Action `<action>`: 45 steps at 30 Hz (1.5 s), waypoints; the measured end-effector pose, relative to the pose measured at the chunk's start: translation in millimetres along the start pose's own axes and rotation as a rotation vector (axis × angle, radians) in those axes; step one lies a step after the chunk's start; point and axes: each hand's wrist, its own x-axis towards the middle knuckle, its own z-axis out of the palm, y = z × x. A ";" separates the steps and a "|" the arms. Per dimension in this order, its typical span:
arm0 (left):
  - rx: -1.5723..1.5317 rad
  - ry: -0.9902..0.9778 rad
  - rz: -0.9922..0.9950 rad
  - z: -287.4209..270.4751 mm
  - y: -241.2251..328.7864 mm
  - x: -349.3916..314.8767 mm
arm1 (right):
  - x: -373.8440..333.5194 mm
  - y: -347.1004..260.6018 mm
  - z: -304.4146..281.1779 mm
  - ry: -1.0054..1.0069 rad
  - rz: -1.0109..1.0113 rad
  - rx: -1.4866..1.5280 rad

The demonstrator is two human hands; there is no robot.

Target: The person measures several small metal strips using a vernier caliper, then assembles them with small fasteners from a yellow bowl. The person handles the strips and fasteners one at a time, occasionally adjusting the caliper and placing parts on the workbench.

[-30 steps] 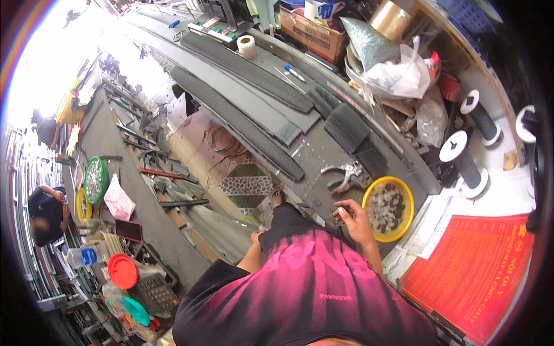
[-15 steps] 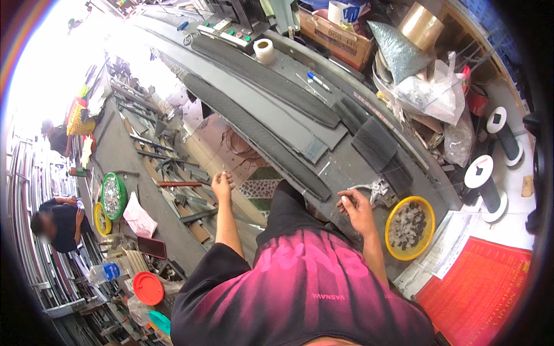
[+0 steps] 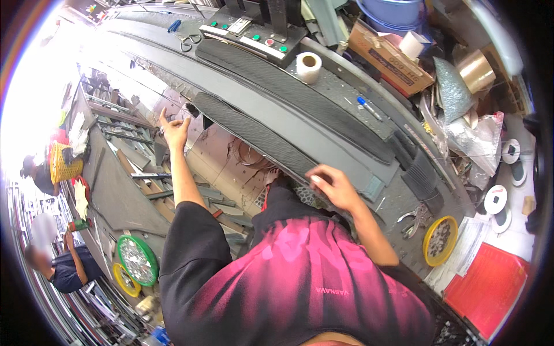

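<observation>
My left hand [image 3: 175, 131] reaches forward over the gap beside the bench, its index finger stretched out and the thumb apart. Nothing shows clearly between its fingers. My right hand [image 3: 334, 185] is closed, thumb near bent fingertips, at the near end of a long dark mesh strip [image 3: 254, 127]. Whether it touches the strip or pinches something small, I cannot tell. A second dark mesh strip [image 3: 288, 92] lies farther across the bench, with a smooth grey strip [image 3: 300, 130] between the two. Grey-handled pliers [image 3: 414, 222] rest to the right of my right hand.
A yellow basket of small pieces [image 3: 455, 242] stands right, near white-ended spools [image 3: 495, 200]. A tape roll [image 3: 309, 67], blue pen [image 3: 369, 108] and button panel [image 3: 254, 36] line the far side. Left are cut profiles [image 3: 130, 153], a green basket [image 3: 151, 265] and a co-worker [image 3: 72, 268].
My left hand has moved forward and left, and its fingers have spread. My right hand has shifted forward and left, away from the pliers to the strip's edge. The view has turned too.
</observation>
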 end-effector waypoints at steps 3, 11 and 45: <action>-0.072 -0.153 0.025 9.2 -12.1 39.6 | 112.1 -26.9 65.9 -0.174 -0.148 -0.151; -0.369 -0.355 0.020 16.1 -23.3 34.0 | 337.2 -34.8 199.8 -0.131 -0.251 -0.558; 0.102 -1.964 0.000 139.5 135.0 -197.7 | -90.7 104.0 96.1 0.849 0.372 0.335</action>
